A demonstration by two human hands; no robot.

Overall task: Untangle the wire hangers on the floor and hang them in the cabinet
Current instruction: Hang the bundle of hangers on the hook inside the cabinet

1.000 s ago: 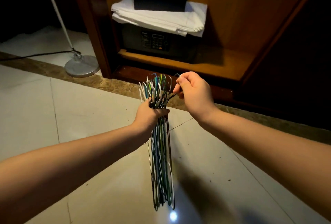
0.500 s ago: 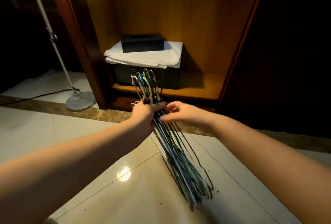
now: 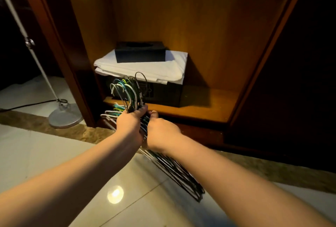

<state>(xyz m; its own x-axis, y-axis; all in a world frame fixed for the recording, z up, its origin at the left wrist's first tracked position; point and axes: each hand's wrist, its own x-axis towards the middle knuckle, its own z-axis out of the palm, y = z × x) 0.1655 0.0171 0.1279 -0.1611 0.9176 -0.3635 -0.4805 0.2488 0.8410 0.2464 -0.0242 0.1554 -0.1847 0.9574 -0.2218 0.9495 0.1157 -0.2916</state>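
Our left hand [image 3: 130, 124] grips the wire hangers [image 3: 179, 173] just under their hooks — the bundle slants over the floor [image 3: 54, 154], before the open cabinet [image 3: 200, 112]. Our right hand [image 3: 161, 134] lies against the bundle; its fingers are hidden, so we cannot tell its grip.
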